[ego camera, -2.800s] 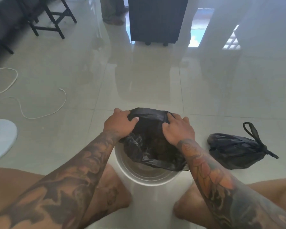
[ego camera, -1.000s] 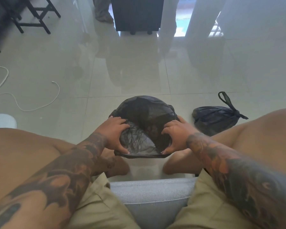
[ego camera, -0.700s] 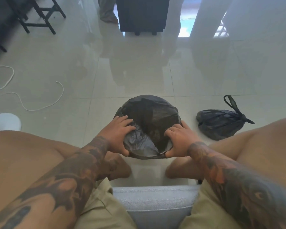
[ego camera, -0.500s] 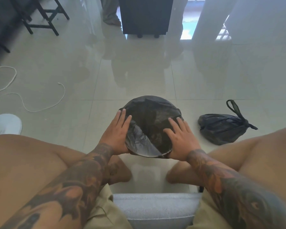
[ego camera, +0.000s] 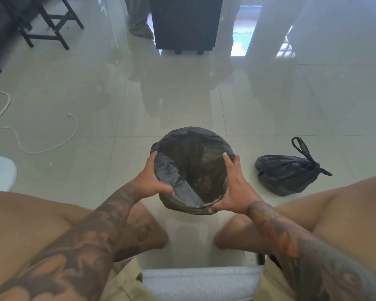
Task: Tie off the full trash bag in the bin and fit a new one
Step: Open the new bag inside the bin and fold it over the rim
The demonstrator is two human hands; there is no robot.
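A round bin stands on the floor between my knees, fully lined and wrapped by a new black trash bag [ego camera: 193, 166] folded over its rim; the bin's own wall is hidden under the plastic. My left hand [ego camera: 153, 181] clasps the bin's left side, thumb on the near rim. My right hand [ego camera: 232, 187] clasps the right side, fingers spread along the rim. The full black trash bag [ego camera: 284, 173], knotted at the top with its handles sticking up, lies on the floor to the right of the bin.
I sit on a grey cushion [ego camera: 200, 283] with both bare knees flanking the bin. A white cord [ego camera: 52, 146] loops on the tiles at left beside a white object [ego camera: 0, 172]. Black chair legs [ego camera: 50, 35], a dark cabinet [ego camera: 185, 22] and a person's feet [ego camera: 139, 29] stand at the back.
The bag's rim has gone from half-stretched to fully over the bin's edge. My hands moved from pressing the plastic on top down to clasping the bin's sides.
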